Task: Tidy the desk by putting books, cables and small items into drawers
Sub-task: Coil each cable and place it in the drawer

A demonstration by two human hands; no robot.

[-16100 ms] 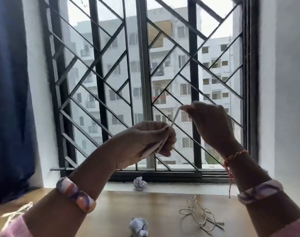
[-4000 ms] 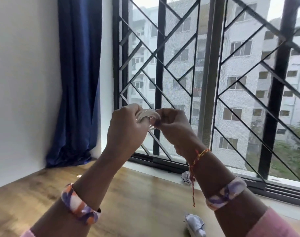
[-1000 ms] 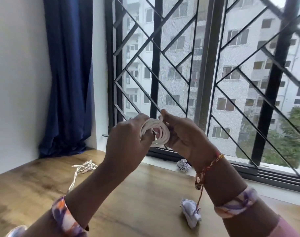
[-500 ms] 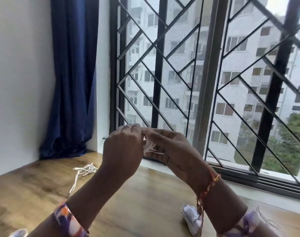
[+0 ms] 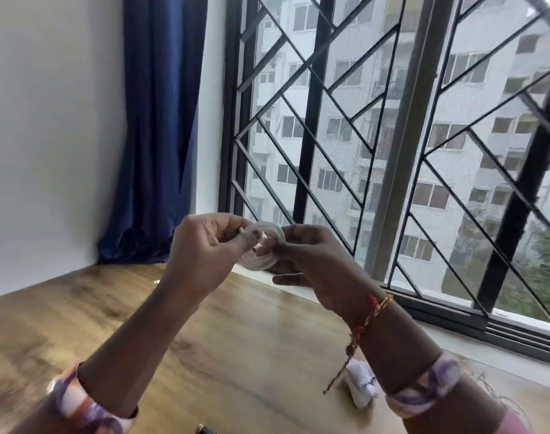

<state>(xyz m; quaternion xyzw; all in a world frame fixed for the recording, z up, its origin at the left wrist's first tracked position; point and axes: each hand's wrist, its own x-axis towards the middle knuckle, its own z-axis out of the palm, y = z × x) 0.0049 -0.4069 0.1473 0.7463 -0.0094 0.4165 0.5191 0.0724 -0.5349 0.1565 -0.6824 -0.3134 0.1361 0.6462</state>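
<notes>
Both hands are raised above the wooden tabletop [image 5: 79, 324], the left hand [image 5: 204, 252] and right hand [image 5: 305, 261] each with its grip pinching opposite sides of a small white cable coil [image 5: 264, 245]. To finish well, I'd keep the loops flat and tuck the loose end through firmly, since the thin, smooth, springy cord will likely unwind. A crumpled paper ball [image 5: 361, 386] lies at five o'clock.
</notes>
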